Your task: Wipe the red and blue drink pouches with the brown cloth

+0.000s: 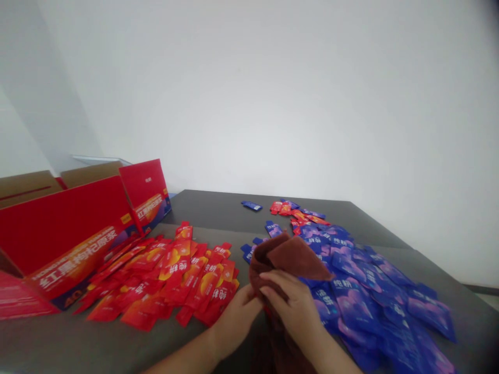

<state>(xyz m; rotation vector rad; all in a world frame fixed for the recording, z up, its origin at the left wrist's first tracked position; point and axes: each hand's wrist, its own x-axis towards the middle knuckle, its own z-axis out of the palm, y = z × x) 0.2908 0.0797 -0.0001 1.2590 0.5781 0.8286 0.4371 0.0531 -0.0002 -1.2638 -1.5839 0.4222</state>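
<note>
Brown cloth (298, 258) stands bunched between both hands at the near middle of the dark grey table (210, 210), one fold flaring out to the right and the rest hanging down below. The right hand (290, 300) pinches the folds between thumb and bent fingers; the left hand (237, 321) is curled against the cloth's lower left side, but its fingertips are partly hidden, so I cannot tell how firmly it grips. A small bit of red shows beneath the hands, too covered to make out. To the left lies a heap of red sachets (176, 283), spread up to the front of an open red carton (74, 234) with printed lettering. To the right spreads a heap of blue sachets (364, 293), its left edge partly blocked from view by the cloth and right hand. Beyond that heap, a small cluster of mixed red and blue sachets (286, 209) trails away, and a white wall (273, 104) rises behind. Counted: one cloth, two hands, one lone blue sachet (252, 206) at the far side of the table, and one more blue sachet (273, 228) just beyond the cloth; both heaps overlap too much for an exact number.
</note>
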